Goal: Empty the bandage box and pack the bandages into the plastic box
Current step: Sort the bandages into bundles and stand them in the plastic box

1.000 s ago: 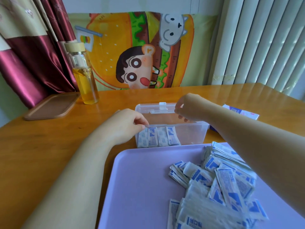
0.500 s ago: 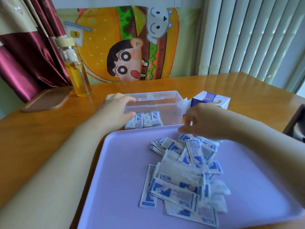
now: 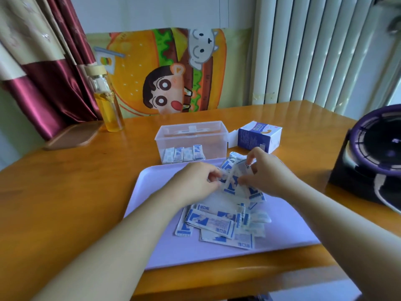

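A clear plastic box stands open behind a lilac tray, with several wrapped bandages upright along its front wall. A loose pile of blue-and-white bandages lies on the tray. The white and blue bandage box sits to the right of the plastic box, its flap open. My left hand and my right hand meet over the far end of the pile. Both pinch a few bandages held between them.
A glass bottle of yellow liquid stands at the back left beside a brown wooden tray. A dark purple round device sits at the right table edge. A cartoon-print cloth hangs behind the wooden table.
My left hand left the plastic box and came back to the tray. My right hand closed on bandages at the pile's far end. The camera view pulled back.
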Demonstrator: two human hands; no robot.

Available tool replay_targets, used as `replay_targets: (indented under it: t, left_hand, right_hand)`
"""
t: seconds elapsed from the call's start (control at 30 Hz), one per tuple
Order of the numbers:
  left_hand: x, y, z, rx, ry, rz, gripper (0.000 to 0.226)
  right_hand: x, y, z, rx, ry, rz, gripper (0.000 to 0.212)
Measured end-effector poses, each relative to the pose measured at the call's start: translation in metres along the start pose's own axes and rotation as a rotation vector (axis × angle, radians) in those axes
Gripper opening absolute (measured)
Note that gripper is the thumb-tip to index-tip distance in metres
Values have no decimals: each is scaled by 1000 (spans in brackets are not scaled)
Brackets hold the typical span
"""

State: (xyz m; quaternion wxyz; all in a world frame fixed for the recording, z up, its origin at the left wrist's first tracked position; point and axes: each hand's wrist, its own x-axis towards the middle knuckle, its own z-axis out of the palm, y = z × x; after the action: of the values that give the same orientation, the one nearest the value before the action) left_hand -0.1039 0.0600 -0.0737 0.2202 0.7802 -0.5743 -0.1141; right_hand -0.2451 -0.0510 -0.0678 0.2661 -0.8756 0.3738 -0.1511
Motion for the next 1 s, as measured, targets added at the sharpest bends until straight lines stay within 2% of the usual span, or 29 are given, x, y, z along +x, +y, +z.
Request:
replay_targets:
  t: [0.1,0.3,0.37,0.47,0.5,0.63,0.7,0.77,0.87,1.0]
  left_hand:
    - [9,8,10,-28,21,-74,17]
    - [24,27,18,-179,64,-111,16]
    - [26,25,18,-220,94,-121,14]
    - [26,21,14,-265,124,-167,22]
    - [27,20,13,-261,130,-182,27]
    - [29,22,19,-184,66,-248,50]
    - [28,26,25,-79,-12,-254,72]
    - [29,30,29,38,-29,-238,83]
    - [31,34,31,67,10,-226,87]
    - [32,31,36,-25,99,-215,66]
  right_hand:
    - [-1,8,-3,100,45,-15,41]
    - [0,19,-8,239,54,0,41]
    - [2,23,-12,287,79,24,47]
    - [2,25,-20,290,76,31,61]
    - [3,24,-22,284,72,26,57]
    - [9,21,-26,235,57,43,18]
    - [12,19,-23,299,-40,83,10]
    - [11,17,-19,394,-136,108,8]
    - [11,16,-17,432,-130,119,7]
    - [13,19,-18,408,-35,110,5]
